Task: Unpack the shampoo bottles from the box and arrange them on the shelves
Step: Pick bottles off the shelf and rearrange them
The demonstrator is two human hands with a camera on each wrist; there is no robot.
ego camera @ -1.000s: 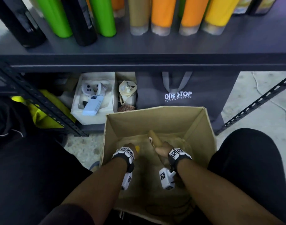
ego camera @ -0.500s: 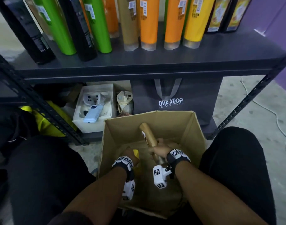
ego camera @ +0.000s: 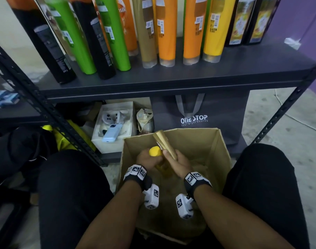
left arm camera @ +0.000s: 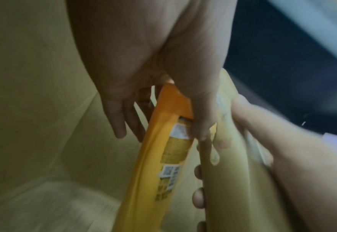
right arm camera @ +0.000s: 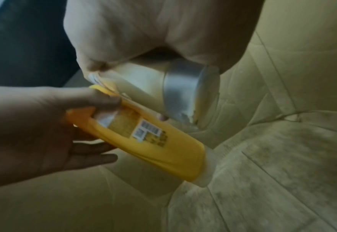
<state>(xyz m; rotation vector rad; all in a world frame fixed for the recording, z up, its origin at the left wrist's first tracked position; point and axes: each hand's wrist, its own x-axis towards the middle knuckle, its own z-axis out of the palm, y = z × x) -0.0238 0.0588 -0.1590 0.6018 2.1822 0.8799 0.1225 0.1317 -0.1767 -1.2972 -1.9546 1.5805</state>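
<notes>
Both hands are down in the cardboard box, and that box is our landmark. Far to its left, a black bag slumps on the floor with something yellow tucked behind it. Just up and left of the box, under the shelf, a white tray holds a pale blue phone and a white controller; a small jar stands between the tray and the box's back wall.

Inside the box, the left hand has its thumb and fingers curled round the yellow bottle, thumb lying across the label by the barcode in the left wrist view. The bottle's clear cap points down toward the box floor, its flat end up.

Right beside it, touching, the right hand is wrapped round the gold bottle, which tilts up and back so its flat end pokes above the box's rear rim. The right wrist view shows its silvery cap end down inside the box. The two hands sit knuckle to knuckle, each with its own bottle.

Behind the box stands a dark ONE STOP bag. Above it, the shelf carries a row of upright bottles: black and green to the left, gold, orange and yellow over the box, dark labelled ones to the right.
</notes>
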